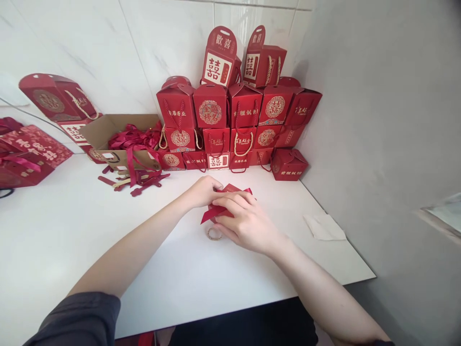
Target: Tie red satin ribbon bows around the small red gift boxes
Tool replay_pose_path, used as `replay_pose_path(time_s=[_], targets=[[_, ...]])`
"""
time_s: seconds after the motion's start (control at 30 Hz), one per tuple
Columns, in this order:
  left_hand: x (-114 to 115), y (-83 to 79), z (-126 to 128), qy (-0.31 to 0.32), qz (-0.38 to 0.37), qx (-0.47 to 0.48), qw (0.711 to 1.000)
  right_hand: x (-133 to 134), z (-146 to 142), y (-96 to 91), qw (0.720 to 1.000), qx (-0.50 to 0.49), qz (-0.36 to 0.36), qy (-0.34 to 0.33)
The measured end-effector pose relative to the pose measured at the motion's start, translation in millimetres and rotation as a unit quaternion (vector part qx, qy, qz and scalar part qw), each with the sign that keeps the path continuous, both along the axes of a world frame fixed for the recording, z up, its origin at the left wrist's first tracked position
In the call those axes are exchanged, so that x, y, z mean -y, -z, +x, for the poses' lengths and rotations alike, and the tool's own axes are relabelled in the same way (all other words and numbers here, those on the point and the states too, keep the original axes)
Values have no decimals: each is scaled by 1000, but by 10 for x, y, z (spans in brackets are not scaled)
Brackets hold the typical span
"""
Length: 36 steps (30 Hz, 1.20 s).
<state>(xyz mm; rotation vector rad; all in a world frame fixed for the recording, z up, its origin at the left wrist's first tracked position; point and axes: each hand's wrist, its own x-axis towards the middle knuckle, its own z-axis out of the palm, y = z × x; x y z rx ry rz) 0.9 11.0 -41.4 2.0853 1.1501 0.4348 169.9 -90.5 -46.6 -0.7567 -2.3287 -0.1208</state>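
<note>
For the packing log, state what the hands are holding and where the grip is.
A red ribbon, gripped at its folded middle by the left hand and right hand; the fingers hide the exact hold, and one end sticks out at lower left.

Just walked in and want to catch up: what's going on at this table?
A person is holding a red paper piece between their left hand and right hand, over a white table. A gold cord loop lies beside the right hand. Behind them, red gift boxes are stacked against the wall, next to a cardboard box holding red ribbons.
</note>
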Motion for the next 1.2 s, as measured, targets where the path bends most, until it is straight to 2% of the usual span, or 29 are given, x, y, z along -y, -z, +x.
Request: replay_pose_path(time_s=[0.1, 0.17, 0.27, 0.4, 0.47, 0.57, 0.63, 0.67, 0.73, 0.83, 1.0, 1.1, 1.2], targets=[[-3, -33, -2, 4, 2, -3, 1000, -38, -66, 103, 999, 34, 33, 0], [1, -55, -6, 11, 3, -2, 1000, -60, -28, 111, 999, 23, 25, -23], [1, -66, -6, 13, 14, -13, 1000, -65, 110, 37, 996, -41, -49, -62], [7, -57, 1, 11, -2, -15, 1000, -68, 374, -105, 973, -101, -173, -111], [20, -53, 2, 9, -12, -12, 1000, -87, 505, -147, 953, -99, -253, -135], [45, -45, -6, -5, -4, -21, 1000, -140, 673, -155, 896, -92, -390, -190], [59, -44, -13, -15, 11, -38, 999, -195, 750, -127, 867, -132, -439, -195], [65, -48, -18, -16, 18, -46, 999, -228, 771, -104, 866, -170, -437, -173], [75, -67, -28, -7, 28, -60, 998, -302, 767, -43, 882, -244, -391, -103], [86, -117, -52, 28, 25, -68, 997, -405, 671, 71, 903, -272, -331, -32], [95, -159, -76, 53, 4, -75, 996, -478, 531, 206, 906, -261, -332, -20], [114, -130, -45, 22, 22, -75, 997, -476, 523, 230, 894, -263, -361, -21], [144, -102, 10, -25, 45, -84, 995, -483, 514, 249, 869, -280, -406, -32]])
